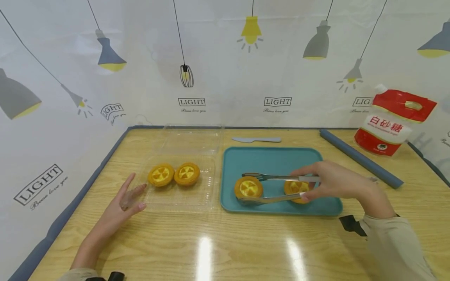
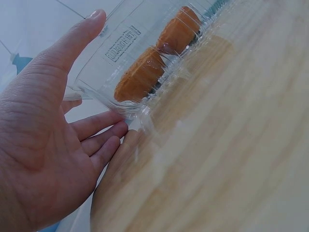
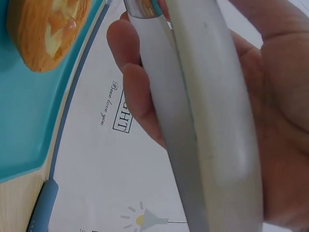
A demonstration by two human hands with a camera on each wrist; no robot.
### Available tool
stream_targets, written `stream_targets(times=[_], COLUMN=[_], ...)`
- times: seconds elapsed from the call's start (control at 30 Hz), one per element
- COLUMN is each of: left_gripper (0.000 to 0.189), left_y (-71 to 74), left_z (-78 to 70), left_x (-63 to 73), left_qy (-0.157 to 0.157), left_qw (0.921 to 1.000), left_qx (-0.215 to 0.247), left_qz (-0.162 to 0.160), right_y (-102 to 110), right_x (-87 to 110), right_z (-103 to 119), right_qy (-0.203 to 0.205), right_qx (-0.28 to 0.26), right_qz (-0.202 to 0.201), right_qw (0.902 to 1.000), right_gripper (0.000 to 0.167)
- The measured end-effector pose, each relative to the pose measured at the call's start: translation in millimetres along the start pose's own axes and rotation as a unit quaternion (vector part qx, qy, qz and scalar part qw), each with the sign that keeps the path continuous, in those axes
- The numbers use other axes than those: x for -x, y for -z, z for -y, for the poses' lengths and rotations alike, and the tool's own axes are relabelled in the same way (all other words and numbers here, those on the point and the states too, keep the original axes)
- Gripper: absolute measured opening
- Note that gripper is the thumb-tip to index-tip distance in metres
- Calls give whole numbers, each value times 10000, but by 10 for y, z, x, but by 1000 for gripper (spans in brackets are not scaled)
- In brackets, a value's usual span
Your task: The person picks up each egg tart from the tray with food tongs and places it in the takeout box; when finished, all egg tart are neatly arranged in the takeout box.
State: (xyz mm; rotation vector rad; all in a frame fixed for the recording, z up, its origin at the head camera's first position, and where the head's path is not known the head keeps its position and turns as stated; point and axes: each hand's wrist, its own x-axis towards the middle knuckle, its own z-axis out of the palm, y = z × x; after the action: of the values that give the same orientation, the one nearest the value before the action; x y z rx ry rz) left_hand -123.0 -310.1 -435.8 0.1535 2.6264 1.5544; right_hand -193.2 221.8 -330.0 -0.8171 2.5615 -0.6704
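My right hand (image 1: 335, 182) holds a pair of metal tongs (image 1: 277, 178) with pale handles over the teal tray (image 1: 270, 159). The spread tong ends lie on either side of the left egg tart (image 1: 248, 189) on that tray. A second egg tart (image 1: 294, 186) sits under the handles, partly hidden. My left hand (image 1: 111, 215) is at the left side of a clear plastic container (image 1: 183, 202), thumb and fingers spread; in the left wrist view its fingertips (image 2: 116, 118) are right at the container's edge. Two egg tarts (image 1: 187, 174) stand side by side inside, its lid folded back.
Behind the tray lies a pale plastic knife (image 1: 256, 139). A blue-grey bar (image 1: 360, 158) runs diagonally right of the tray, near a red and white sugar pouch (image 1: 381, 125) standing at the back right. A lamp-patterned sheet (image 1: 225, 78) surrounds the wooden table (image 1: 168, 242).
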Motion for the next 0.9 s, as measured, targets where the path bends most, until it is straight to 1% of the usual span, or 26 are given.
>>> stream_targets(times=[0.23, 0.5, 0.9], left_gripper=[86, 86, 84], left_y=[-3, -4, 2], left_z=[26, 26, 24], left_x=[-7, 3, -1], left_qy=[-56, -63, -65], left_qw=[9999, 9999, 9994], left_qx=[162, 117, 331], left_qz=[18, -2, 53], right_y=[4, 31, 70], right_x=[14, 51, 53], right_z=[22, 55, 120], right_qy=[68, 364, 596], right_qx=[195, 366, 356], right_qz=[-118, -350, -570], right_qw=[9997, 9981, 9960], right_gripper=[56, 53, 55])
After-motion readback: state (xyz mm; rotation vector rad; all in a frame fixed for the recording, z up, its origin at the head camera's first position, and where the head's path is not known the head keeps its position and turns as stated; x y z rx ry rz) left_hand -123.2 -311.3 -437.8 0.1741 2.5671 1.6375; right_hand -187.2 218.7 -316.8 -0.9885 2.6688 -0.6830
